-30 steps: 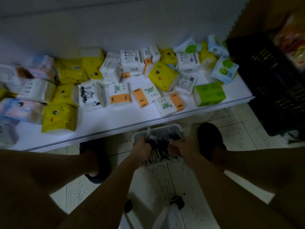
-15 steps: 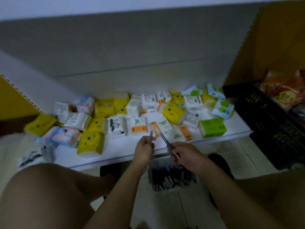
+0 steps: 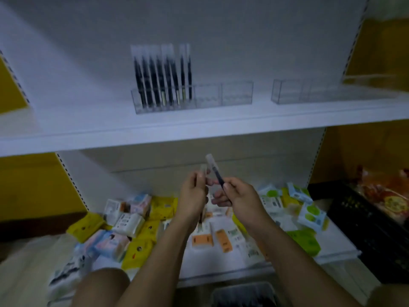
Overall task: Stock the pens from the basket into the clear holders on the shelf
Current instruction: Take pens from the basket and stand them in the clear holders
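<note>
Your hands have come up from the basket [image 3: 241,285], so your left hand [image 3: 191,196] now pinches one pen [image 3: 202,172] and your right hand [image 3: 240,196] a second pen [image 3: 218,176], just under the shelf [image 3: 199,127] where one clear holder [image 3: 234,94] is partly filled with pens [image 3: 162,80] and the other holder [image 3: 292,91] looks empty.

— Premises, type?
— Retail shop, self-service aisle.
— Fixtures in evidence?
— White display shelving: upper shelf [image 3: 199,127], lower shelf [image 3: 232,274], slotted uprights [image 3: 68,180] at the sides, yellow back panels [image 3: 33,185].
— Stock held?
— Item 1: sleeved pens [image 3: 161,74], upright in a row, left end of a clear holder [image 3: 223,94] near the upper shelf's front edge; second clear holder [image 3: 309,91] towards the right end.
Item 2: tissue packs [image 3: 203,239], assorted brands, many, across the lower shelf.
Item 3: black crate [image 3: 365,224] beside its right edge, orange packets [image 3: 394,202] inside, blurred.
</note>
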Motion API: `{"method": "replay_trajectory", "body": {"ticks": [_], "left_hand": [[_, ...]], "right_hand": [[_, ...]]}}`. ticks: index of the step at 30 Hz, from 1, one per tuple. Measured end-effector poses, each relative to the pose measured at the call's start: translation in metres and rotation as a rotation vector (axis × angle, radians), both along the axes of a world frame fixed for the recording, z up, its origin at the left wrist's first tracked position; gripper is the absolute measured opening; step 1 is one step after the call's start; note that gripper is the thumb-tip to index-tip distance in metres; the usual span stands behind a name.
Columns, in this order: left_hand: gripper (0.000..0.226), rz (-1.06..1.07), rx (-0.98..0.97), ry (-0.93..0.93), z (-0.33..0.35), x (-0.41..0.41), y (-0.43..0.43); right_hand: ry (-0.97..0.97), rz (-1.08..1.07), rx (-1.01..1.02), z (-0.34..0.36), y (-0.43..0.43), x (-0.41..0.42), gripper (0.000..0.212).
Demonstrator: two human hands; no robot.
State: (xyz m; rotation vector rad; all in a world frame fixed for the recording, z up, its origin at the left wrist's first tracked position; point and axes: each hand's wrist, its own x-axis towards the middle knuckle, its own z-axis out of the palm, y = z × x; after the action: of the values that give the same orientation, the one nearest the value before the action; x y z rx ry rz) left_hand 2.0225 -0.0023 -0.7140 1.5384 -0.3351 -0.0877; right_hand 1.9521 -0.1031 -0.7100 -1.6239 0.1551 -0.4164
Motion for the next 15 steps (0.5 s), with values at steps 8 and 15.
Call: {"method": "replay_trajectory", "body": {"ticks": [8, 15], "left_hand": [[0.029, -0.093, 0.069, -0.247, 0.097, -0.012, 0.017], [0.012, -0.044, -0.028, -0.337, 0.160, -0.012, 0.027]], "right_hand": [[-0.140, -0.027, -0.248, 0.085, 0.004, 0.010, 0.027], [-0.307, 0.011, -0.123, 0.138, 0.008, 0.008, 0.016]]}}
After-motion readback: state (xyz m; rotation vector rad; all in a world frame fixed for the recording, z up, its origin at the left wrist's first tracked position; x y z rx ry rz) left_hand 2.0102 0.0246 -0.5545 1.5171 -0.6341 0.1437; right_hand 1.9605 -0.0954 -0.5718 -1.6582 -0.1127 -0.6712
